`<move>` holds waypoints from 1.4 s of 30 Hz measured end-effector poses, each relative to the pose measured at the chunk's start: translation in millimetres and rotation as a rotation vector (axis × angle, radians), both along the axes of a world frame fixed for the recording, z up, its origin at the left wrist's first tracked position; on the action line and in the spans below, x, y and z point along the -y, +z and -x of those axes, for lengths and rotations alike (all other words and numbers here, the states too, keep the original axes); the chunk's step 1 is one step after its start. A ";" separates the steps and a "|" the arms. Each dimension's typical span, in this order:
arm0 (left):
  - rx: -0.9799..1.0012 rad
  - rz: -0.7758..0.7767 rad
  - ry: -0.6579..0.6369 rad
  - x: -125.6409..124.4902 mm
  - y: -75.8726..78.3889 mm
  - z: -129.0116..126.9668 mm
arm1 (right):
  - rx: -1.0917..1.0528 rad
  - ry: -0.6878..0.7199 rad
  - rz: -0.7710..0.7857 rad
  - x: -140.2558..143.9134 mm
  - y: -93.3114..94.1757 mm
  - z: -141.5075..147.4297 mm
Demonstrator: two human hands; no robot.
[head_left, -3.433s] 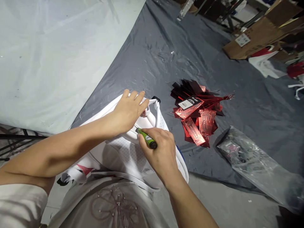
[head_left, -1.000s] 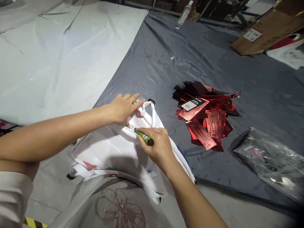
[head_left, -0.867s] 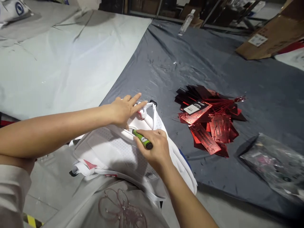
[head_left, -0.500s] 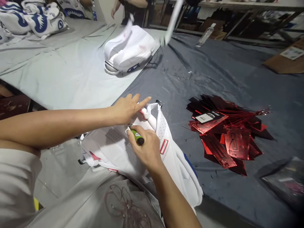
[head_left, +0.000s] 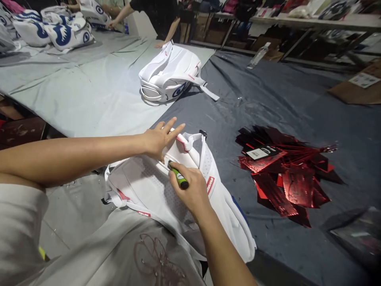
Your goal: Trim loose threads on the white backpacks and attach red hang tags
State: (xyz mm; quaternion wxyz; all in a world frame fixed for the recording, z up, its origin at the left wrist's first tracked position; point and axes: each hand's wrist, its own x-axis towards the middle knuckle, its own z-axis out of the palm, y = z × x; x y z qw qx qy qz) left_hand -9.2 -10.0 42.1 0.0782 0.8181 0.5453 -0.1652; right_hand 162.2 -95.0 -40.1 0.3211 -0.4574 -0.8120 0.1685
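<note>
Fingers of the right hand (head_left: 190, 190) clamp a green tool (head_left: 178, 177), tip up-left against the white backpack (head_left: 149, 186).

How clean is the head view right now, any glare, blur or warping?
Head view: hands and white backpack sharp; red foil tags throw glare; the dark sheet shines in streaks; bottom right corner is dim and smeared; table edges bow from wide-angle distortion.

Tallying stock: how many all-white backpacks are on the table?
2: one backpack under the person's hands; another backpack farther back at the sheet seam. Others may be out of view.
</note>
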 end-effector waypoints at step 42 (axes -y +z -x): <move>0.035 0.174 0.094 -39.0 -35.4 12.3 | 0.439 -0.266 -0.038 -84.2 -11.6 32.6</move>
